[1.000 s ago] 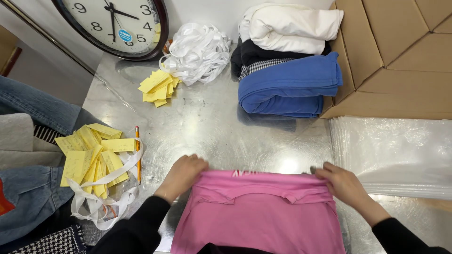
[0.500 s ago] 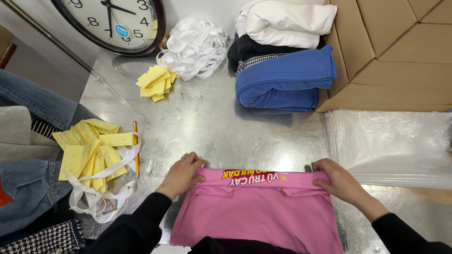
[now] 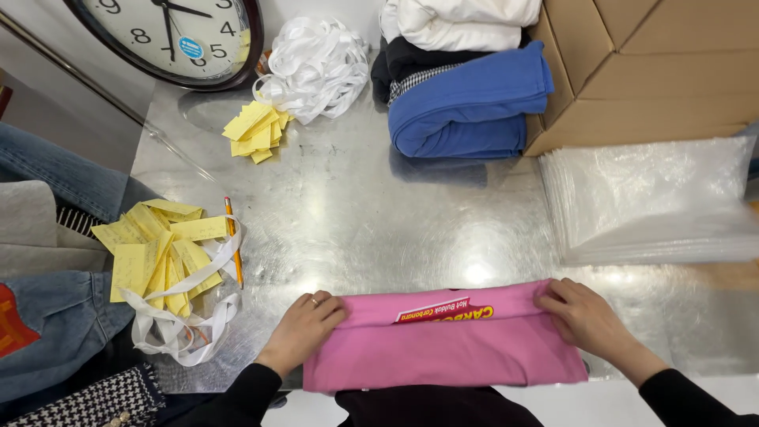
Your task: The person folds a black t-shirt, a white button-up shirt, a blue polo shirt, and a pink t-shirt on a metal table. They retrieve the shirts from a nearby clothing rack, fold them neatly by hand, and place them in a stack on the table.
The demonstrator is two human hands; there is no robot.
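Pink garment at lower centre of the frame, flat on the metal tabletop, far edge turned over, printed patch showing. Far left: yellow slips and a pencil. Lower left: left hand pinching the fold's left corner. Lower right: right hand pinching the right corner likewise. Seemingly mid-fold; even pull at both corners called for. Right: clear bags.
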